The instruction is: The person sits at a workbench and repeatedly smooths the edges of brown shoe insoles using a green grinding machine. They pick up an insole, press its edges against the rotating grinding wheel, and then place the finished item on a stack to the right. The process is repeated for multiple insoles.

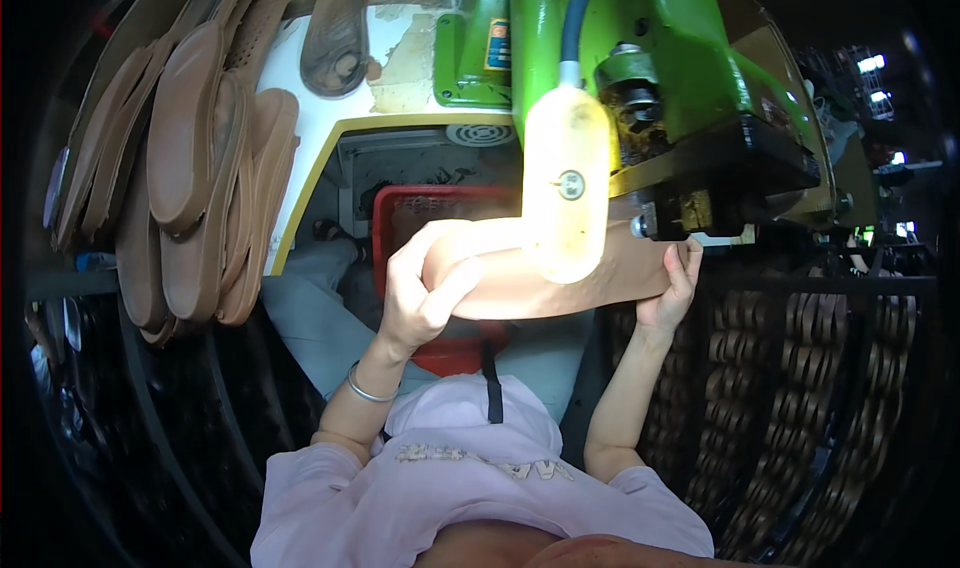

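Observation:
A tan shoe sole (500, 293) is stretched between my two hands, level in front of my body and below the green machine (690, 28). My left hand (415, 288) is closed on its left end, with the thumb pressed on the near face. At the other end, my right hand (672, 293) grips the sole, its fingers up by the machine's dark lower head (720, 183). A glowing, elongated lamp (570, 188) hangs in front of the sole and hides part of its middle.
Several brown soles (185, 128) are piled at the left of a white, yellow-edged table (292, 208). A single worn sole (335, 33) lies farther back. Below the table opening sits a red basket (382, 238). Racks (770, 388) holding many brown pieces stand at the right.

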{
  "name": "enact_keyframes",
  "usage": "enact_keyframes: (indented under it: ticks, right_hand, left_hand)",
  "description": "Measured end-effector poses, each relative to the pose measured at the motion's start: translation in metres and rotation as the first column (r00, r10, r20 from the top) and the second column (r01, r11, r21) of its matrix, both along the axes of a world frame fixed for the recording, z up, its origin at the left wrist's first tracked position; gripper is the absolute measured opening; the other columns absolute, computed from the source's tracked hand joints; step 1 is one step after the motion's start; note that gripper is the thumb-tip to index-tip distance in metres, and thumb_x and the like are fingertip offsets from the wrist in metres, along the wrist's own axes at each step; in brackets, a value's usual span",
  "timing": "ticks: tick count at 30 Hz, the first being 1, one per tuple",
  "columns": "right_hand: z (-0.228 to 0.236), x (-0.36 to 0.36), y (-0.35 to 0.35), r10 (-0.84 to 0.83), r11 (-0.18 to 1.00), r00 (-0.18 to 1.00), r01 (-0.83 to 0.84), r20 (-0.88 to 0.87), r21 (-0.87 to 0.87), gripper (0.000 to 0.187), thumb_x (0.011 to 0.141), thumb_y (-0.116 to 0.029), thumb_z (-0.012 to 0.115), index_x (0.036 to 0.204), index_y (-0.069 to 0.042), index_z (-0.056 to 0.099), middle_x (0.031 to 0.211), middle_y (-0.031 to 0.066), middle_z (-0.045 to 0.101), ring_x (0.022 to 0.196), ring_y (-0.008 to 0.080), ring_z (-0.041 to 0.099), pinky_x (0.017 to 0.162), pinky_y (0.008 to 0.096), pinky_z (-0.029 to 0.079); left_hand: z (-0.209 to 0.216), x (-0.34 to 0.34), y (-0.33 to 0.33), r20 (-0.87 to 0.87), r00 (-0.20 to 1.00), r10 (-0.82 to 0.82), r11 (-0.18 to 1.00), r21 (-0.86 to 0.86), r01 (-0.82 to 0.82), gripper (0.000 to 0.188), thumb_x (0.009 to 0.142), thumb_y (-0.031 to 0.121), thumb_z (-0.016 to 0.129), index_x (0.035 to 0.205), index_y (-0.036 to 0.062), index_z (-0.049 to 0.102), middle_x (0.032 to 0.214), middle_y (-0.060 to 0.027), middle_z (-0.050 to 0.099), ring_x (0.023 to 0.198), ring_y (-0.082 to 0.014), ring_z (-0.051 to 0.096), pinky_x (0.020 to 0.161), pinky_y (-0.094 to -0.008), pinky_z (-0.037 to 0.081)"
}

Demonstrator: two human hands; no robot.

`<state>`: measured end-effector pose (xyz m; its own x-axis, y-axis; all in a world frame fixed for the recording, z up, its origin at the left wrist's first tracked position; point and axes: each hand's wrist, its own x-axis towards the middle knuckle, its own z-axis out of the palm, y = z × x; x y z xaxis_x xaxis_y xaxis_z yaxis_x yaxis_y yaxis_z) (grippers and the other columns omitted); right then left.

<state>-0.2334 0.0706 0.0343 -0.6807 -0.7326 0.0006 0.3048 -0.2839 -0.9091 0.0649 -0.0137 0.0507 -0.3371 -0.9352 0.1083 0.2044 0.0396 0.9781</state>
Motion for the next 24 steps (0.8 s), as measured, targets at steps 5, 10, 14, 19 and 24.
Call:
enact_keyframes:
  ticks: [5,10,14,19,24]
  right_hand:
    - [0.010,0.010,0.006,0.022,0.997,0.999,-0.024,0.029,0.077,0.024,0.086,-0.003,0.061,0.105,-0.007,0.047,0.103,0.0078,0.056,0.095,0.0160,0.056,0.084,0.0285,0.046]
    - [0.021,0.045,-0.006,0.111,0.988,0.991,-0.118,0.076,0.098,0.026,0.084,-0.002,0.061,0.106,-0.006,0.047,0.100,0.0070,0.059,0.091,0.0140,0.057,0.083,0.0279,0.045]
    - [0.022,0.063,-0.010,0.163,0.979,0.979,-0.175,0.120,0.103,0.041,0.081,0.002,0.061,0.120,-0.005,0.049,0.106,0.0074,0.061,0.095,0.0140,0.058,0.087,0.0276,0.045]
    - [0.017,0.077,-0.017,0.288,0.954,0.954,-0.293,0.084,0.058,0.046,0.082,0.004,0.058,0.126,0.001,0.046,0.108,0.0119,0.061,0.099,0.0183,0.060,0.089,0.0292,0.047]
    - [0.018,0.090,-0.036,0.361,0.931,0.932,-0.357,-0.042,0.081,0.044,0.080,0.006,0.060,0.121,0.007,0.045,0.106,0.0142,0.061,0.094,0.0187,0.063,0.087,0.0291,0.049]
  left_hand:
    - [-0.005,0.003,0.000,-0.071,0.995,0.075,0.992,0.108,-0.067,0.032,0.079,0.011,0.064,0.106,-0.0068,0.059,0.095,-0.0107,0.065,0.087,-0.0153,0.062,0.080,-0.0274,0.048]
    - [-0.012,0.040,0.009,-0.105,0.983,0.151,0.963,0.240,-0.122,0.033,0.081,0.013,0.065,0.106,-0.0067,0.059,0.095,-0.0084,0.065,0.085,-0.0116,0.060,0.077,-0.0243,0.047]
    - [-0.011,0.062,0.021,-0.025,0.980,0.197,0.939,0.292,-0.181,0.037,0.081,0.020,0.066,0.106,-0.0062,0.058,0.092,-0.0077,0.063,0.082,-0.0107,0.059,0.075,-0.0228,0.046]
    - [-0.022,0.089,0.046,-0.035,0.967,0.251,0.904,0.366,-0.222,0.040,0.080,0.021,0.067,0.107,-0.0055,0.055,0.094,-0.0090,0.062,0.083,-0.0116,0.059,0.076,-0.0229,0.045]
    - [-0.036,0.115,0.069,-0.048,0.998,0.030,0.884,0.468,-0.004,0.038,0.080,0.016,0.068,0.109,-0.0049,0.055,0.099,-0.0094,0.062,0.091,-0.0123,0.059,0.083,-0.0255,0.045]
